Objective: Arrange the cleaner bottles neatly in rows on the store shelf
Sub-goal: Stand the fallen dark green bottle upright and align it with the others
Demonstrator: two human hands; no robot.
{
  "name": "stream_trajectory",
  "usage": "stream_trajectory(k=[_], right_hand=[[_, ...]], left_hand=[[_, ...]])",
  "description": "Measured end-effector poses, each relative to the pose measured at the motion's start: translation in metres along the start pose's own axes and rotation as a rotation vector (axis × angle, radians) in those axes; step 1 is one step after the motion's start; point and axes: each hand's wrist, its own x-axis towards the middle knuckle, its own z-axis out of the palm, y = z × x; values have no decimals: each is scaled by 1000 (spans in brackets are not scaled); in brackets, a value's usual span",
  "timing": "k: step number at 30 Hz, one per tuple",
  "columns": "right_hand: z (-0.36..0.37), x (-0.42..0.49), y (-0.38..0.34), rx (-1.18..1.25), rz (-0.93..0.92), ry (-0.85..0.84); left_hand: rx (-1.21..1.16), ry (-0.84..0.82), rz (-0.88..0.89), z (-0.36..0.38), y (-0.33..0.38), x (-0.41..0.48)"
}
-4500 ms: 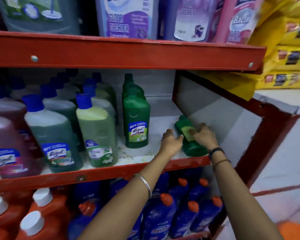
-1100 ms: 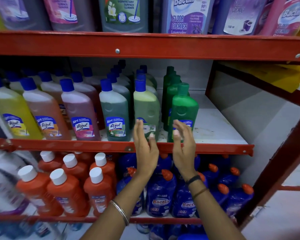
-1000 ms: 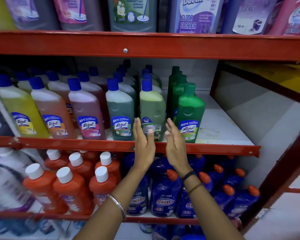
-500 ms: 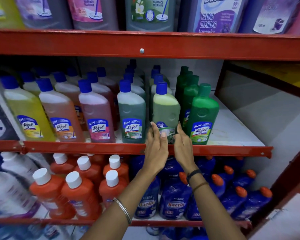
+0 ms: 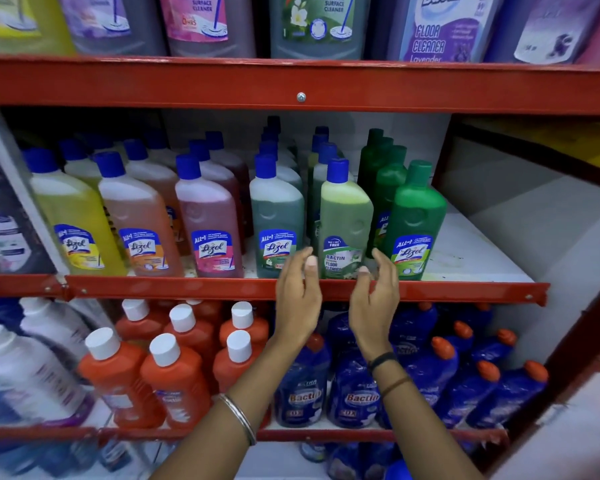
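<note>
On the middle shelf [image 5: 222, 289] cleaner bottles stand upright in rows running front to back. The front bottles, from left, are yellow [image 5: 71, 216], orange [image 5: 136, 220], pink [image 5: 207, 220], dark green liquid [image 5: 276, 216], a pale green Bactin bottle [image 5: 345, 220] and a solid green bottle [image 5: 414, 223]. My left hand [image 5: 298, 299] and my right hand [image 5: 373, 303] are raised in front of the shelf's red lip, one on each side of the pale green bottle's base. Both hands have spread fingers and hold nothing.
White shelf board [image 5: 465, 251] lies bare to the right of the solid green bottle, up to the red side post [image 5: 440, 161]. Large cleaner jugs [image 5: 316, 26] fill the shelf above. Below stand orange bottles [image 5: 174, 379], blue Bactin bottles [image 5: 354, 386] and white bottles [image 5: 25, 372].
The green bottle that lay on its side 4.5 s ago now stands at the front of its row. Since half a second ago my hands have drawn slightly back and apart from the pale green bottle.
</note>
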Motion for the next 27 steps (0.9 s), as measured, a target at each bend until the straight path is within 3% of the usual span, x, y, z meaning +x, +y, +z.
stream_trajectory(k=[2,4,7,9,15,27], right_hand=[[8,-17,-4,59,-98,6],[21,-26,-11,81,-126,-145],[47,-24,-23,55,-46,-384],[63,-20,-27,-28,-18,-447],[83,-7,-31,-208,16,-446],[80,-7,-36,-313,-42,-421]], left_hand=[[14,120,40,-19,-9,4],[52,140,19,-34,-19,13],[100,9,-14,-47,-30,27],[144,-106,-17,-52,-36,32],[322,-300,-14,-65,-41,40],[379,-243,-63,-75,-32,31]])
